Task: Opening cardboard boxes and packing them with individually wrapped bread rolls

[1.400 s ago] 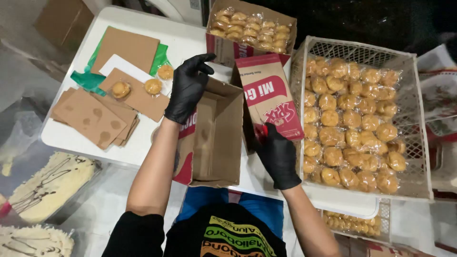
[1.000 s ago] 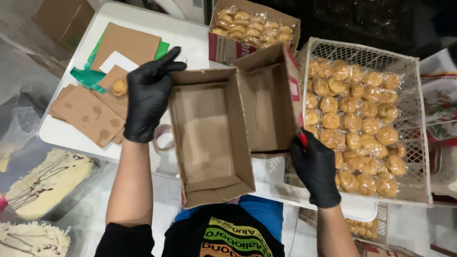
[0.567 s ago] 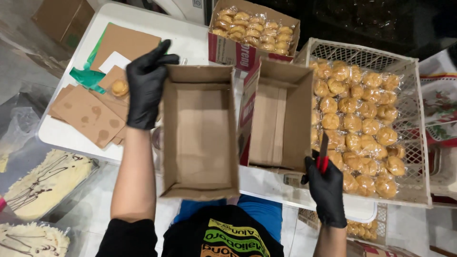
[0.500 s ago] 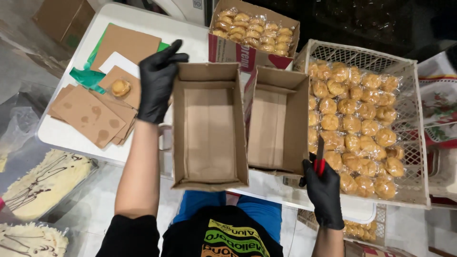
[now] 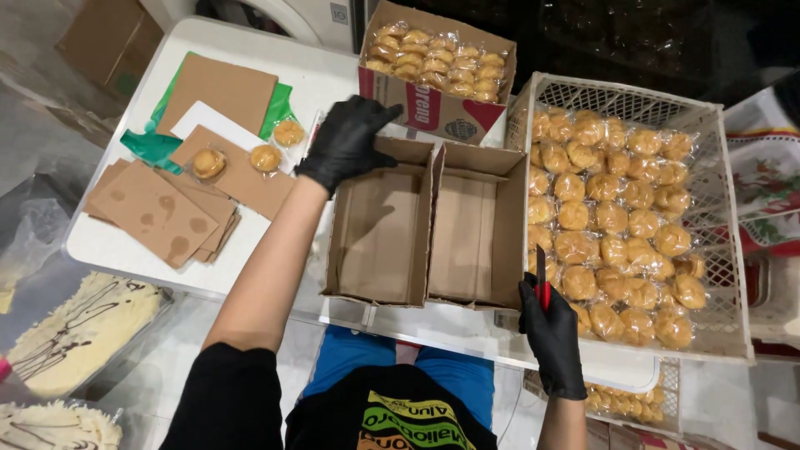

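Left hand spread on open box; right hand clutching red cutter.

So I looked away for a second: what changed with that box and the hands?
The box, held up folded before, has been opened out and laid flat on the table as two open halves. The left hand moved to its far left corner; the right hand slid to its near right corner. The crate of buns stayed put.
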